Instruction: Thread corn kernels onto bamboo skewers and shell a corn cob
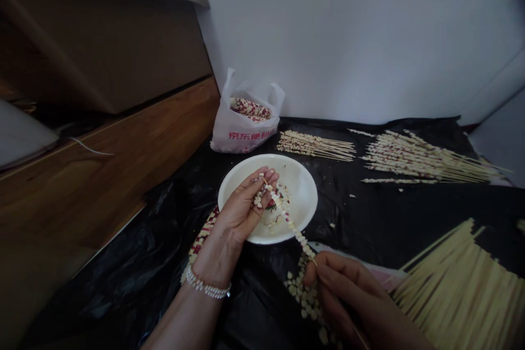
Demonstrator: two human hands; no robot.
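A thin bamboo skewer [285, 213] threaded with pale corn kernels runs diagonally across a white plate [303, 188]. My left hand [241, 208] curls around its upper end above the plate, and a beaded bracelet circles that wrist. My right hand [344, 295] pinches the lower part of the skewer near the bottom of the view. Loose kernels [274, 213] lie on the plate, partly hidden by my left hand. A red-and-white corn cob [200, 240] lies under my left wrist. More kernels [303, 295] are heaped on black plastic sheeting beside my right hand.
Black plastic sheeting [361, 219] covers the work surface. Kernel-threaded skewers [426, 156] lie in rows at the back right, with a smaller group [315, 145] beside them. Bare skewers [455, 284] fan out at the front right. A white plastic bag [241, 131] holds corn against the wall.
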